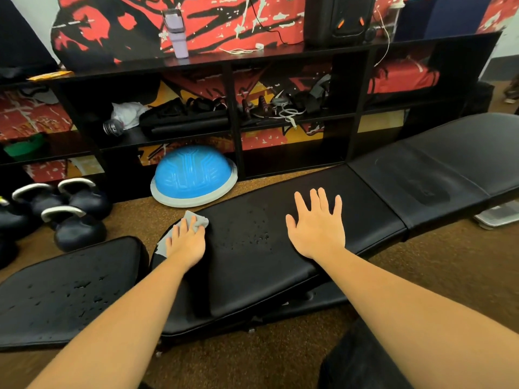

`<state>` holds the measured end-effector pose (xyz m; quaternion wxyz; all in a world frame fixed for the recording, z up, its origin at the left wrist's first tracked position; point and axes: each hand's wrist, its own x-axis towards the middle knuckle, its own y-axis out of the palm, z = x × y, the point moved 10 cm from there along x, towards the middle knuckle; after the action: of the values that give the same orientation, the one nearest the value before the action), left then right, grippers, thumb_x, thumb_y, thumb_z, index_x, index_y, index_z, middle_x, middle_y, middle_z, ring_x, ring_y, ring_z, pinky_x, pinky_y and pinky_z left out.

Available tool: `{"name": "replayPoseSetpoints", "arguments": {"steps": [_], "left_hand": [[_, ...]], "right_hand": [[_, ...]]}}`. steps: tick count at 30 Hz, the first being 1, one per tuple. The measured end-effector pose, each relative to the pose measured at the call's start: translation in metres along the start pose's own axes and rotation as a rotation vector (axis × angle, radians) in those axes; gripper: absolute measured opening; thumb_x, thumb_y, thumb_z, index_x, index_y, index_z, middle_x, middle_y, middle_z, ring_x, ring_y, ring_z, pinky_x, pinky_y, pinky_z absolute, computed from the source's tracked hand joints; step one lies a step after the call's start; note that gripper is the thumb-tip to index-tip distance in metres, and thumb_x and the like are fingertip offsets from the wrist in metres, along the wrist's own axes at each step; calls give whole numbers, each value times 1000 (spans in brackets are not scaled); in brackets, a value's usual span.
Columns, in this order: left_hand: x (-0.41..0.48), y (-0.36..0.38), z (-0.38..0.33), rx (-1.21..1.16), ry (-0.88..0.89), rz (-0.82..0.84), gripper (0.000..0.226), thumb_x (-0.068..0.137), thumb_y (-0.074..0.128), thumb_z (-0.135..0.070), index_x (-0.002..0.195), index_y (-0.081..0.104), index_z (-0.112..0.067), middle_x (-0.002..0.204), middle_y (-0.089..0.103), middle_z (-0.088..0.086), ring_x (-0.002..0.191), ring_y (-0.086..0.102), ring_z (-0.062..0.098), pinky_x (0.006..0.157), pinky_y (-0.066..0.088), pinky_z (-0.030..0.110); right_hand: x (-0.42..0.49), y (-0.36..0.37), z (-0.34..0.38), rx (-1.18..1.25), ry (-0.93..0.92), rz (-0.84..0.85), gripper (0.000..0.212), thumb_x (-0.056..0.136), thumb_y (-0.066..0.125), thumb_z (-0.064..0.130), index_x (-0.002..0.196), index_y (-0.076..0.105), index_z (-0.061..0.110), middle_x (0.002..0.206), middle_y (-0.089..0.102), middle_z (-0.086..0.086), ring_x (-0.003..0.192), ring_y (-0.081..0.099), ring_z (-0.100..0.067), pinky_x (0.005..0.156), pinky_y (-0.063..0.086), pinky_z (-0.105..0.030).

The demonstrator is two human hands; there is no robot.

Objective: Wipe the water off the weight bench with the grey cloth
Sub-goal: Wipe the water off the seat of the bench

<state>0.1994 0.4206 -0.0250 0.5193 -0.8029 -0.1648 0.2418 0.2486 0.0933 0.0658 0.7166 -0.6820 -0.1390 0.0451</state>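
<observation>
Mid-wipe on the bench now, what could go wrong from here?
1. The grey cloth is bunched under the left hand at the edge of the weight bench; it may smear the droplets mid-pad rather than lift them.
2. The right hand rests flat beside those droplets, so a sweep toward it could leave water under the palm.
3. The near-left pad holds many drops and could be skipped.

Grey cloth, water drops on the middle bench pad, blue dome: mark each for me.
Grey cloth (pixel 198 218): head view, bare corner at its far end.
Water drops (pixel 252 235): head view, middle of the cluster.
Blue dome (pixel 192 172): head view, centre of its ribbed top.
</observation>
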Motion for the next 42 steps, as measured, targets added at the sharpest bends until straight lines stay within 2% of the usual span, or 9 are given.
{"name": "replayPoseSetpoints", "arguments": {"steps": [7,10,11,15,18,20,32,39,42], "left_hand": [[-61,17,-16,162,211,-32,57,108,16,-29,160,-8,-28,169,-9,1,155,-10,21,124,5,48],[-122,30,-25,155,319,-34,58,104,3,-37,160,-6,-27,168,-12,-1,156,-8,22,125,5,46],[-140,32,-25,143,349,-57,63,99,-1,-41,160,-1,-25,167,-8,-2,156,-1,24,125,11,48],[-166,32,-21,117,345,-129,55,100,26,-34,151,35,-17,156,40,3,141,46,30,106,46,53],[-140,27,-24,101,284,-94,64,98,2,-44,160,7,-27,166,2,-6,156,9,19,124,17,45],[-112,21,-23,39,223,-93,56,106,10,-41,160,1,-33,169,-2,-6,155,-2,14,125,5,41],[40,-7,-49,-41,103,-12,56,106,19,-39,160,13,-30,169,11,-3,155,5,21,124,4,45],[-12,11,-71,82,313,-32,55,109,18,-34,160,-1,-29,170,-4,-3,156,-6,17,125,1,45],[-69,28,-65,80,440,-35,57,101,5,-48,155,-12,-40,169,-10,-8,155,-9,14,126,3,45]], "right_hand": [[3,4,0,-31,-2,23,69,102,20,56,163,18,22,170,11,-16,158,1,-34,124,1,-61],[2,6,0,-44,-3,24,69,103,19,55,163,18,22,170,11,-16,158,2,-34,124,3,-61],[2,7,1,-47,-3,22,69,103,19,55,163,18,21,170,12,-16,158,3,-34,124,4,-61],[3,7,2,-55,2,12,69,102,20,55,163,19,21,170,13,-16,158,4,-33,124,5,-60],[4,8,3,-62,-1,11,69,102,19,55,163,19,21,170,13,-16,158,4,-34,124,5,-60],[4,7,3,-62,1,8,69,102,20,55,162,20,21,170,13,-16,158,5,-34,124,5,-60],[5,7,6,-42,-20,29,69,103,20,54,163,17,20,170,10,-18,157,1,-37,123,3,-63],[5,7,4,-44,-26,28,69,103,19,53,163,15,19,170,9,-19,157,0,-39,123,2,-63],[4,9,4,-49,-25,32,69,103,19,53,163,15,19,170,9,-19,157,1,-39,123,3,-64]]}}
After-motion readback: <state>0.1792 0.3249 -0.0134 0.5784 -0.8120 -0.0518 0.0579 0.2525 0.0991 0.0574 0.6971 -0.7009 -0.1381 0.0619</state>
